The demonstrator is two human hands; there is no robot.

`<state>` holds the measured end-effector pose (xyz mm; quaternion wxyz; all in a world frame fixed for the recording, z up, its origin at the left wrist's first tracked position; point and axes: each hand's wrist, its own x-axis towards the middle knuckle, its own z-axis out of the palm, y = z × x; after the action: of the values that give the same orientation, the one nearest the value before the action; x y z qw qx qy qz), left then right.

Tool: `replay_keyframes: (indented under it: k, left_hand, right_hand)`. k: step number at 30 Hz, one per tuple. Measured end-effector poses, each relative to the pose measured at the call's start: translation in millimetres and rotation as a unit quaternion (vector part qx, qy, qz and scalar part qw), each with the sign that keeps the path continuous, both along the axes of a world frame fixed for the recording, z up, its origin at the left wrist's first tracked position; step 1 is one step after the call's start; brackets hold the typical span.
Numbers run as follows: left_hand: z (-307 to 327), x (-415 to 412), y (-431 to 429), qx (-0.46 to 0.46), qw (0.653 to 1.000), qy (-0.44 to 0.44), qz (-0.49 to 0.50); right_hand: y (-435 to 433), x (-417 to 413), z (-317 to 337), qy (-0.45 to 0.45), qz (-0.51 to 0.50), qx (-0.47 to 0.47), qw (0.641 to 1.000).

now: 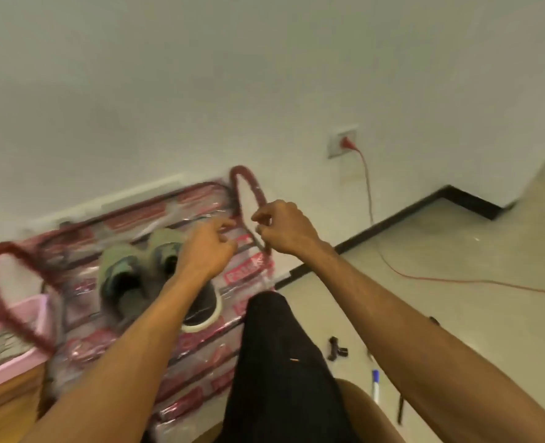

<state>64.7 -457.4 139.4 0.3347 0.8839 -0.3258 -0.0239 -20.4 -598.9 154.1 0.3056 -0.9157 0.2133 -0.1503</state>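
against the wall, a clear bag (248, 271) holds grey shoes (127, 273), with a pink box (9, 330) at its left and a red cable (368, 187) at its right. the right hand (284, 228) grips the bag's red handle (247, 183). the left hand (207, 247) curls at the bag's top edge just beside it; its grip is too blurred to tell.

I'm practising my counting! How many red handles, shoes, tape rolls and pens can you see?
red handles: 2
shoes: 2
tape rolls: 1
pens: 1
Total: 6
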Motion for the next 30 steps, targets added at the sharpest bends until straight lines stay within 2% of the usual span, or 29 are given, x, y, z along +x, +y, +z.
replay_keyframes:
  k: [7,22,30]
  left_hand:
    - [-49,-47,-94,0.047,0.994,0.037,-0.092]
    - [-137,-127,-176,0.154,0.945,0.184,-0.221]
    - [-197,-143,-206,0.225,0.912,0.24,-0.245]
  right_hand:
    - [-76,-70,-62,0.026,-0.112,0.054,0.992]
    - [-146,-178,-187,0.085,-0.248,0.175,0.949]
    - [-158,-206,-261,0.154,-0.323,0.253,0.899]
